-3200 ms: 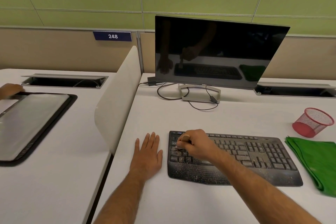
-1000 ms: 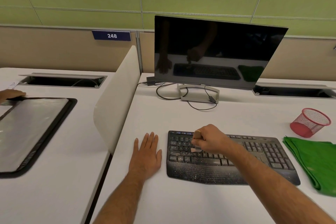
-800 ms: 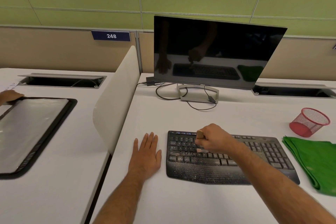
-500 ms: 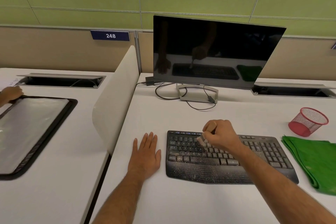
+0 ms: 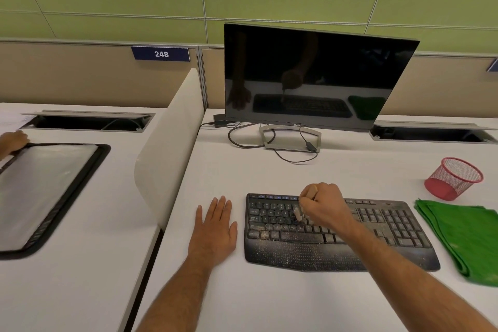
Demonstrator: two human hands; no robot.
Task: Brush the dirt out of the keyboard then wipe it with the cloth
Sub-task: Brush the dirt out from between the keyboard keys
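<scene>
The brushing is judged to be in progress and not finished. Nearest, at 7 o'clock of the keyboard [image 5: 336,234], the left hand [image 5: 214,229] is laid flat on the desk [image 5: 269,299] with straight fingers, nothing held. On the keyboard much pale dirt is seen on the palm rest and lower rows. Over the upper left keys the right hand [image 5: 323,206] is closed in a fist around the brush [image 5: 297,213], bristles on the keys. At 3 o'clock the green cloth [image 5: 463,237] lies folded, apparently unused, so the wiping remains. Farther, at 2 o'clock, a red mesh cup [image 5: 452,178] stands.
</scene>
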